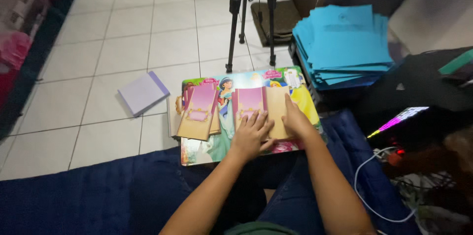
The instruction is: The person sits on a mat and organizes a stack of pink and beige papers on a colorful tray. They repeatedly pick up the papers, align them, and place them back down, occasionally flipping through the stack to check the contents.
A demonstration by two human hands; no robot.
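Left hand: the left hand (251,134) is being laid flat, fingers spread open, on a pink and tan folded card (261,109); nothing is being gripped.
Right hand: the right hand (295,117) is being pressed open, palm down, on the tan right half of the same card.
Folded card: it is being held down on a colourful cartoon picture board (300,92), near the board's middle.
Second card: a similar pink and tan card (199,113) is being left just to the left on the board, apart from both hands.
Board: it is being supported partly on the person's lap and a dark blue mattress (98,190).
Floor: a lilac booklet (143,92) is being kept on the white tiled floor (123,33), well left of the board.
Behind: a blue paper stack (345,43) and tripod legs (246,13) are being seen.
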